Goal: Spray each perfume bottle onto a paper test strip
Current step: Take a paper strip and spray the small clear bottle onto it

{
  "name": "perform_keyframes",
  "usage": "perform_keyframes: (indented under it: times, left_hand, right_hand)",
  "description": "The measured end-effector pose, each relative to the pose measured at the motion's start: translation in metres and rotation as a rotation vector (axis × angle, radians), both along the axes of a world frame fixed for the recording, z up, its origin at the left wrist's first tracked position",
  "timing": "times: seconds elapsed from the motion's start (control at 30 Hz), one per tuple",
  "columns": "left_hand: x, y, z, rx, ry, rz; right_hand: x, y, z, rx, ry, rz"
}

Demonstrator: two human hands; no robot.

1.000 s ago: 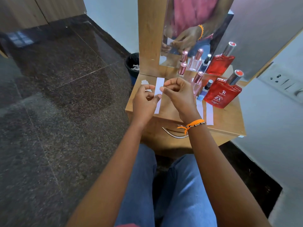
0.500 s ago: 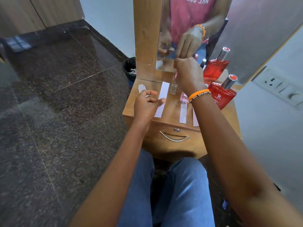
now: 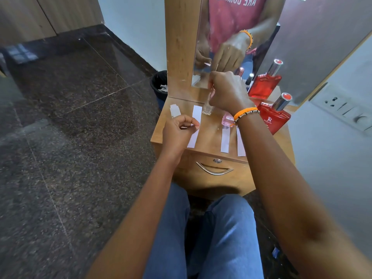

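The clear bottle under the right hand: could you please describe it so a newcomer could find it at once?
Start at the wooden dresser top below the mirror. The clear bottle stands by the mirror's base, its top gripped by the right hand. Unlike the pink bottle and red bottle beside it, it looks colourless.

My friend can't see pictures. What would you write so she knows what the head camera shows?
A person's right hand grips the top of a small clear perfume bottle standing on a wooden dresser, while the left hand pinches a white paper strip. Two more strips, a pink bottle and a red bottle sit nearby, before a mirror.
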State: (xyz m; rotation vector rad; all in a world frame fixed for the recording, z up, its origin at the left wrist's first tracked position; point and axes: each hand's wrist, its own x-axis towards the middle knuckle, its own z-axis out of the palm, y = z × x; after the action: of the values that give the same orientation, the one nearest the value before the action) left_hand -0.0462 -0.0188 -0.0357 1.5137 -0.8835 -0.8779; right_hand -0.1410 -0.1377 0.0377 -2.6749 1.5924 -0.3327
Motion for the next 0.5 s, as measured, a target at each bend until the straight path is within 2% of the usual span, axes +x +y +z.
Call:
perform_keyframes:
  times: [0.1, 0.23, 0.37, 0.5]
  left_hand:
    - [0.000, 0.005, 0.002, -0.003, -0.036, 0.037]
    - [0.002, 0.013, 0.007, -0.023, -0.137, 0.068]
    - [-0.003, 0.022, 0.010, 0.010, -0.230, -0.023]
    - [-0.013, 0.030, 0.009, -0.011, -0.222, -0.077]
  right_hand:
    - [-0.006, 0.012, 0.003, 0.010, -0.108, 0.041]
    - [-0.022, 0.037, 0.011, 0.201, -0.257, 0.133]
    - [-0.035, 0.063, 0.018, 0.340, -0.297, 0.200]
    - [-0.046, 0.074, 0.014, 0.416, -0.403, 0.205]
